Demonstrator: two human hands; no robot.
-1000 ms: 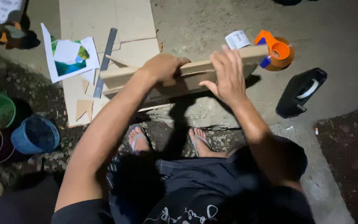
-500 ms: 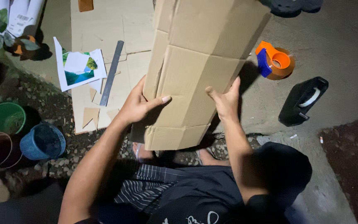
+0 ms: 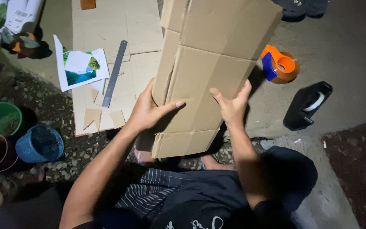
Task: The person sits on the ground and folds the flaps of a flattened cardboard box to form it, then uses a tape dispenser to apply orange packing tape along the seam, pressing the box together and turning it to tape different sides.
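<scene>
A: 2 hands on that flattened cardboard box (image 3: 208,63)? Where's it sitting?

B: Not sitting, it's held up tilted over the person's lap. Left hand (image 3: 147,111) clamps the left edge, thumb across the front. Right hand (image 3: 232,106) grips the lower right edge.

A: Other stuff?

B: Metal ruler (image 3: 114,73) on a cardboard sheet (image 3: 106,25), orange tape dispenser (image 3: 280,64) and black tape dispenser (image 3: 306,106) to the right.

Grey concrete floor (image 3: 344,38) carrying flat brown cardboard sheets (image 3: 106,25), with a steel ruler (image 3: 114,74) and printed paper (image 3: 79,68) on them; beside them, an orange tape dispenser (image 3: 281,65) and a black dispenser (image 3: 308,106).
</scene>
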